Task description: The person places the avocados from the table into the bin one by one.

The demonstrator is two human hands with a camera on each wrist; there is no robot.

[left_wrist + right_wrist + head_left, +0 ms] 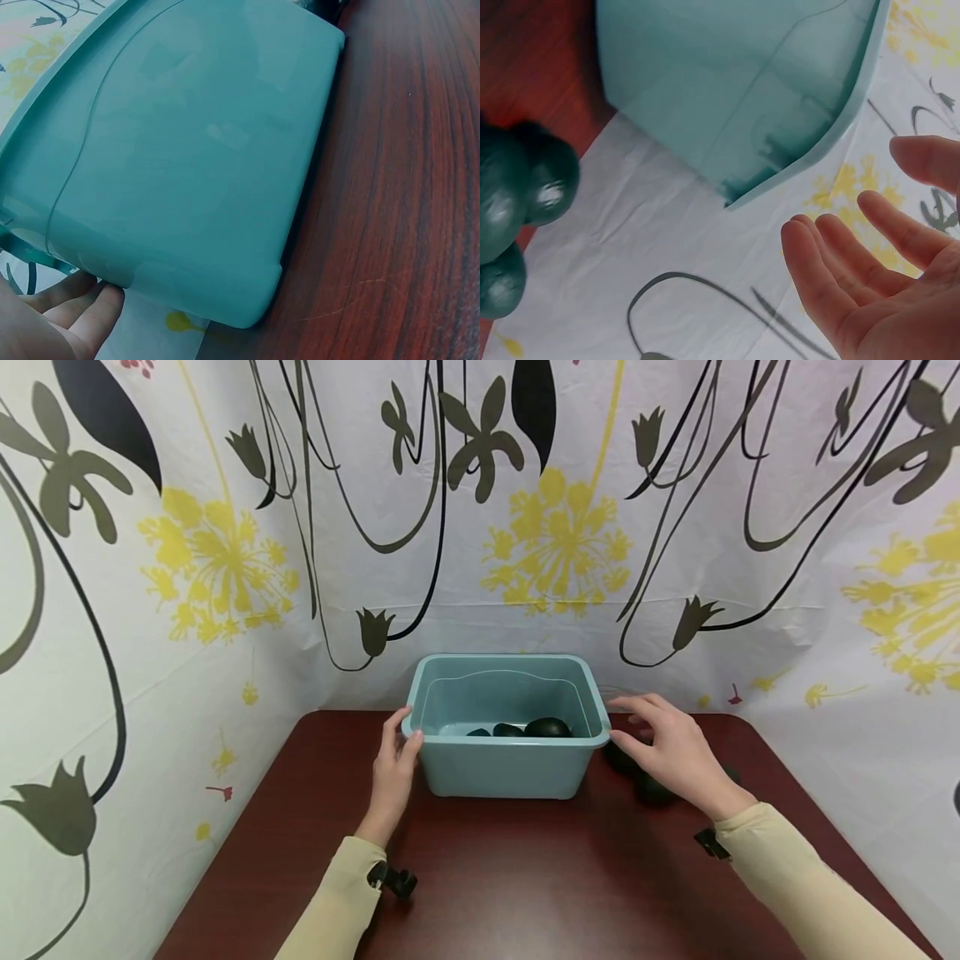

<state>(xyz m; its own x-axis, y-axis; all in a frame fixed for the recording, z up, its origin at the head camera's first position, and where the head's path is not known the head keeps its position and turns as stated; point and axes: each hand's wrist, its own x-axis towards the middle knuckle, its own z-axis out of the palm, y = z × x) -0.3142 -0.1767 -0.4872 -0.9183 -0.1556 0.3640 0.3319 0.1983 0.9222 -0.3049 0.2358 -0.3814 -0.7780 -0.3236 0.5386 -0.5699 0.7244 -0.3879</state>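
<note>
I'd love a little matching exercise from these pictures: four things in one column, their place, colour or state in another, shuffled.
Column one
1. left hand
2. right hand
3. plastic bin
4. avocados

Column two
A. pale blue-green
B. some inside the bin, some on its right
C. touching the bin's left end
D. fingers spread, holding nothing

Pairs: 1-C, 2-D, 3-A, 4-B

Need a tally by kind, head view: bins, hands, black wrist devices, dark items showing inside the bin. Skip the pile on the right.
Bin: 1
Hands: 2 (left hand, right hand)
Black wrist devices: 2
Dark items showing in the bin: 3; more could be hidden by its front wall
Total: 8
</note>
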